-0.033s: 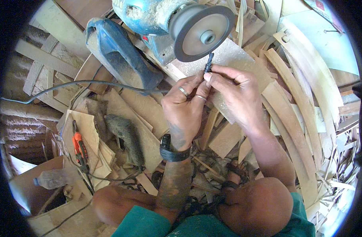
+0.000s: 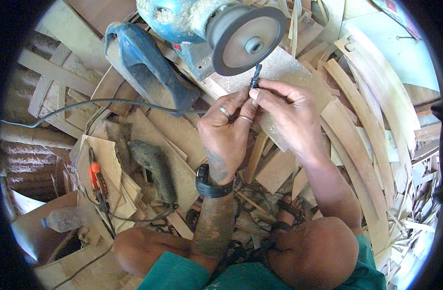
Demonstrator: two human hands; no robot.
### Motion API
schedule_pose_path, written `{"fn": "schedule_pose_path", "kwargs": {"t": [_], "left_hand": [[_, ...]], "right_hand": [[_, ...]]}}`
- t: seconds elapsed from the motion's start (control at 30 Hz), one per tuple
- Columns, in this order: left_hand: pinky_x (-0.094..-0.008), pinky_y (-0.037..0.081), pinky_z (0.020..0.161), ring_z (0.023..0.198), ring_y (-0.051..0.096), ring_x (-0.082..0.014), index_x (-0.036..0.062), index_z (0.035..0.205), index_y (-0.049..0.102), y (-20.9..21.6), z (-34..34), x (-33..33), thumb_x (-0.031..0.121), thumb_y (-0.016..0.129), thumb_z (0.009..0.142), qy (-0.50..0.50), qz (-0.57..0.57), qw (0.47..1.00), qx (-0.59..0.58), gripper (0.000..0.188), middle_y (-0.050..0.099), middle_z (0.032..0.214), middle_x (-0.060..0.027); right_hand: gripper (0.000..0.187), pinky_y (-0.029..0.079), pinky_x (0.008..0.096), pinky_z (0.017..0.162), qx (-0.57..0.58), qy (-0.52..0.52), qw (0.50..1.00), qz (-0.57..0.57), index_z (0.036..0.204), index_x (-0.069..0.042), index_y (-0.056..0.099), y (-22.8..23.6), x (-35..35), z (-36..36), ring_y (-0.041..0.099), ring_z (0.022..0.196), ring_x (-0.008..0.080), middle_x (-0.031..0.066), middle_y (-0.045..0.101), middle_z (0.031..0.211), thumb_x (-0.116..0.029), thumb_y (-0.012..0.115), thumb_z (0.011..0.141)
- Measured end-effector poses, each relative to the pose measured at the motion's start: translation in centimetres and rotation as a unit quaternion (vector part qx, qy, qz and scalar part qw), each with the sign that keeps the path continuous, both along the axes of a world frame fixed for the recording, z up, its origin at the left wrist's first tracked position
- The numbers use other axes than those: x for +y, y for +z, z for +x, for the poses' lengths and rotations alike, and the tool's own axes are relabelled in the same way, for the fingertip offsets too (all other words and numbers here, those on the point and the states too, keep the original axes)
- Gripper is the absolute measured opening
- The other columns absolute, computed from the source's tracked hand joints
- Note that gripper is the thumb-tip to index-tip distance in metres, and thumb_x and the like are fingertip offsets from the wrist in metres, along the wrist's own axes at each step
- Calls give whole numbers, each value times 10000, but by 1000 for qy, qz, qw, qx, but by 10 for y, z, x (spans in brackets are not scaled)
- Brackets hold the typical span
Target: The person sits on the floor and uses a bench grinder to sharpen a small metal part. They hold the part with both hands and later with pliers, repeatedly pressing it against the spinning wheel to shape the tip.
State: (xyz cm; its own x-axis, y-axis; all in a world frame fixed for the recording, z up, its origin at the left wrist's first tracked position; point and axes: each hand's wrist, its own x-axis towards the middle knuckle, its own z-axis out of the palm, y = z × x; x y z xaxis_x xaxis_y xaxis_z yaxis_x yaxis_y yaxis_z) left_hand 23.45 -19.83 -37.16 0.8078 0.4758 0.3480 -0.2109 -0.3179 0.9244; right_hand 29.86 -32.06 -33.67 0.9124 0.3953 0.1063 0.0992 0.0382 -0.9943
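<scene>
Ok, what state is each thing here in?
Grinding wheel: mounted; spinning or not, unclear
Grinder: dusty
Drill bit: held, tip near wheel, contact unclear
Left hand: grip shut on bit
Right hand: pinching bit
Watch: strapped on
Dark power tool: lying down
Plastic bottle: on its side

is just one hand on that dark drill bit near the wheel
No, fingers of both the left hand and the right hand pinch the drill bit.
</scene>
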Motion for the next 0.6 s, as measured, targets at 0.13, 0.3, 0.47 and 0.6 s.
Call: {"fn": "schedule_pose_path", "kwargs": {"t": [0.13, 0.3, 0.47, 0.6], "left_hand": [[-229, 527, 640, 711, 641, -91, -22, 1140, 726, 1, 5, -4, 73, 702, 948, 29, -3, 1000, -1, 216, 708, 902, -67], [-229, 515, 629, 708, 623, -78, -21, 1133, 731, -1, 8, -10, 94, 696, 959, 47, -4, 999, -26, 212, 709, 869, -56], [-228, 512, 638, 726, 619, -70, -16, 1133, 734, -4, 8, -15, 111, 707, 954, 63, 6, 997, -38, 221, 718, 887, -51], [-230, 508, 622, 724, 621, -71, -22, 1118, 737, -3, 10, -16, 117, 717, 949, 76, -1, 997, -23, 220, 723, 885, -53]], "right_hand": [[297, 501, 229, 575, -22, -14, 1000, 10, 1140, 65, 697, 0, 3, -2, 622, 689, 55, 58, 724, 817, -168, 686, 957], [262, 468, 220, 525, -21, -38, 997, 56, 1106, 60, 705, -4, 8, -5, 595, 638, 47, 51, 705, 778, -164, 667, 975], [250, 458, 217, 515, -13, -37, 997, 65, 1088, 55, 705, -5, 8, -6, 580, 613, 44, 42, 695, 769, -164, 679, 970], [252, 462, 221, 516, 3, -44, 997, 58, 1099, 55, 701, -4, 8, -5, 580, 609, 49, 41, 692, 762, -158, 688, 964]]}}
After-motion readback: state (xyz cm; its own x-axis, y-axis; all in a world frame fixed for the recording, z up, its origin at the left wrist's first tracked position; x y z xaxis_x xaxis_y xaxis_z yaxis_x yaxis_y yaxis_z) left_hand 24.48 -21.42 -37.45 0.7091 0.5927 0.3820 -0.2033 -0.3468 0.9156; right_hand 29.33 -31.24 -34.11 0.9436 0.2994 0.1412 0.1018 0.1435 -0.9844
